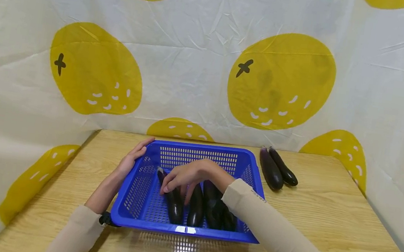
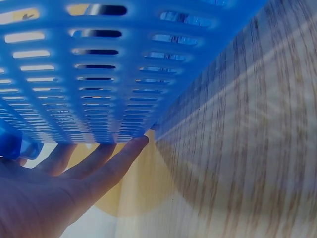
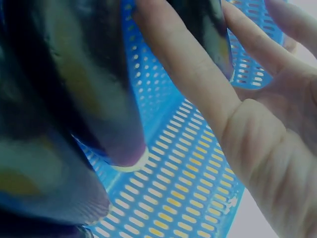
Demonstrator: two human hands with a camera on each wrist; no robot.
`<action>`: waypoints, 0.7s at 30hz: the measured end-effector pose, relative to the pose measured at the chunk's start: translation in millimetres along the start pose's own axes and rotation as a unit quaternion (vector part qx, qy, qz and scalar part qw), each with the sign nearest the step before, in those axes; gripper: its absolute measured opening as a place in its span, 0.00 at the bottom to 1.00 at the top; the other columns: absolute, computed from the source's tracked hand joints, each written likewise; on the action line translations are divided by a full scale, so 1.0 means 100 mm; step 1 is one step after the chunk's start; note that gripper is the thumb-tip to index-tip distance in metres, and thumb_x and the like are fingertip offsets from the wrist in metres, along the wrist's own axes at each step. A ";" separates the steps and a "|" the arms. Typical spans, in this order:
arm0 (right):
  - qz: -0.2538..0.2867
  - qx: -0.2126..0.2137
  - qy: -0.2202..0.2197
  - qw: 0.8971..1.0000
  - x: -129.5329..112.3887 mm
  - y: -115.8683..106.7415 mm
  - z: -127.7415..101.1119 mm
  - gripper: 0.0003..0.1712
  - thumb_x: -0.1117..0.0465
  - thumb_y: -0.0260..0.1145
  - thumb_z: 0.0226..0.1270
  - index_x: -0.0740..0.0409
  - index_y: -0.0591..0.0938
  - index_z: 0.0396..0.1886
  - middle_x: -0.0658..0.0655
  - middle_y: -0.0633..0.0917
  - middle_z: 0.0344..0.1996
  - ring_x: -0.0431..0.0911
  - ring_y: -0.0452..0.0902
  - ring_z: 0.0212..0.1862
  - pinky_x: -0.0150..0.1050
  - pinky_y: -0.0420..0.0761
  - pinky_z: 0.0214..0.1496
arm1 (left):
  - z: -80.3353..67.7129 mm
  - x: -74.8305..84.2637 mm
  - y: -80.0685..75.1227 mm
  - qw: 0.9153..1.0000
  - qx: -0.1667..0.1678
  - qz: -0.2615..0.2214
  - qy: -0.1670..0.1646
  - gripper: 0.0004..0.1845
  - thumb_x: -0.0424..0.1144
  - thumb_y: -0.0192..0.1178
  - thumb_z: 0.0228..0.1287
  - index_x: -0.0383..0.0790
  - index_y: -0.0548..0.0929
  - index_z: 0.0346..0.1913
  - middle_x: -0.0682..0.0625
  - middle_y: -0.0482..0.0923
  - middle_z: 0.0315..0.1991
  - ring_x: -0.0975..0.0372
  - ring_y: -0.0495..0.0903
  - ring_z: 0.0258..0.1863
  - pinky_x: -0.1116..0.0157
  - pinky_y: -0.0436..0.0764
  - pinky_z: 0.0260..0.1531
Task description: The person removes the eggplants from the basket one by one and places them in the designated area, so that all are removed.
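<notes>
Eggplant (image 1: pixel 174 207), leftmost in the basket (image 1: pixel 149 225), is held by the right hand (image 1: pixel 190 174), grip narrow, the left hand (image 1: pixel 131 161) touching that basket.

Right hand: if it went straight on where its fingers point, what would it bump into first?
Probably the leftmost eggplant under the right hand; below lies the blue basket's floor, though depth is unclear.

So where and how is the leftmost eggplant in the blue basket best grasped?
Probably the leftmost eggplant is best held around its middle, from above, across its width: it lies, long and slim, inside the basket, whose walls likely hinder side approaches.
</notes>
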State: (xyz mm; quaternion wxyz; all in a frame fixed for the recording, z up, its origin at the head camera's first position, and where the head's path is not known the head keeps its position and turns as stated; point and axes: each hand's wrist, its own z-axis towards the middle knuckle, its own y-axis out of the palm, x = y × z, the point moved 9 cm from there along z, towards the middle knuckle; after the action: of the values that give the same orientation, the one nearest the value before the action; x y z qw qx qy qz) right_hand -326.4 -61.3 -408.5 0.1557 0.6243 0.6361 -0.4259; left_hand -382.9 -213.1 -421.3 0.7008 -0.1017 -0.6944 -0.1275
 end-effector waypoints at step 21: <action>0.027 0.022 -0.083 0.996 -0.14 -0.20 -0.26 0.19 0.53 0.60 0.80 0.53 0.83 0.63 0.54 0.77 0.65 0.53 0.85 0.49 0.47 0.86 0.55 | 0.01 0.02 0.01 1.000 -0.001 0.006 0.007 0.29 0.44 0.29 0.87 0.47 0.46 0.85 0.45 0.44 0.85 0.51 0.49 0.81 0.75 0.66 0.62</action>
State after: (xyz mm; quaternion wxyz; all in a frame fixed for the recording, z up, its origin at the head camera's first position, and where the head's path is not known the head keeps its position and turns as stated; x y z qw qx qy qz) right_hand -334.0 -48.4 -375.4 0.2051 0.6071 0.5944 -0.4859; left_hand -383.3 -211.7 -419.2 0.7064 -0.1058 -0.6886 -0.1247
